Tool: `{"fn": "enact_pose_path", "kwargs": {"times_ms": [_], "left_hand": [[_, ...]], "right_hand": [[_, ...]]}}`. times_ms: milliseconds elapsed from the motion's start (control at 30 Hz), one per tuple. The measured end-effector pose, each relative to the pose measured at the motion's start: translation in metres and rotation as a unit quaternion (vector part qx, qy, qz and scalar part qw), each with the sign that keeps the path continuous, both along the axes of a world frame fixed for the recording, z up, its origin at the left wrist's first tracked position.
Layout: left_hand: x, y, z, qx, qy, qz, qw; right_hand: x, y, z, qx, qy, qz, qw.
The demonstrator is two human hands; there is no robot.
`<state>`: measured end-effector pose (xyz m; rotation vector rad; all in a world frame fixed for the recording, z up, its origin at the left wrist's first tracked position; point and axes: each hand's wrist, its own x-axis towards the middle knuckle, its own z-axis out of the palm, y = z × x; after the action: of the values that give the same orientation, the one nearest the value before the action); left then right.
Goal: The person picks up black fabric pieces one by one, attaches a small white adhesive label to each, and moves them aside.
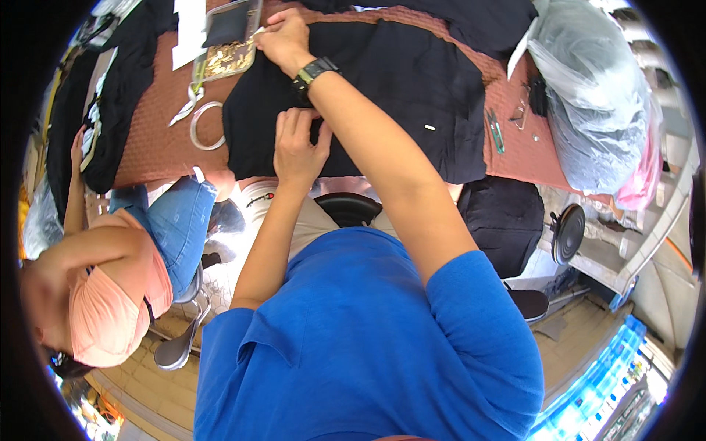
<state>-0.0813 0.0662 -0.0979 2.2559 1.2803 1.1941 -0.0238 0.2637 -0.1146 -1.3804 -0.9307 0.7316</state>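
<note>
Black cloth [397,88] lies spread before me, with a small white piece [429,128] on its right part. My left hand [298,143] is at its near left part, fingers bent and closed on a bit of the fabric; the fingertips are partly hidden. My right arm crosses over to the far left. There my right hand [285,40], a dark watch on its wrist, is closed beside the rim of a clear plastic box [250,66]. Something pale shows at its fingertips, too small to name. Many small gold-coloured pieces [224,60] and a black flat item [226,26] fill the box.
A brown quilted cover [158,117] drapes the table. Left lie a clear ring [194,126] and white paper [190,29]; right, green-handled thread snips [496,134] and a big plastic-wrapped bundle [588,88]. A person in a peach top [110,316] sits at left, near black fabric [136,95].
</note>
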Motion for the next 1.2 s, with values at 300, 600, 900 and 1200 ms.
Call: {"fn": "enact_pose_path", "kwargs": {"times_ms": [300,600,900,1200], "left_hand": [[0.001,-0.003,0.0,-0.006,0.019,0.006,1.0],[0.008,0.003,0.0,0.018,0.033,-0.003,0.999],[0.014,0.001,0.026,-0.13,-0.1,-0.016,0.986],[0.139,-0.027,-0.01,-0.113,-0.027,-0.201,0.973]], "right_hand": [[-0.006,0.004,0.004,-0.078,0.086,0.028,0.993],[0.011,-0.019,0.005,0.002,-0.157,-0.019,0.987],[0.18,-0.263,0.05,0.063,-0.247,-0.013,0.967],[0.232,-0.331,0.01,0.011,-0.404,0.012,0.915]]}}
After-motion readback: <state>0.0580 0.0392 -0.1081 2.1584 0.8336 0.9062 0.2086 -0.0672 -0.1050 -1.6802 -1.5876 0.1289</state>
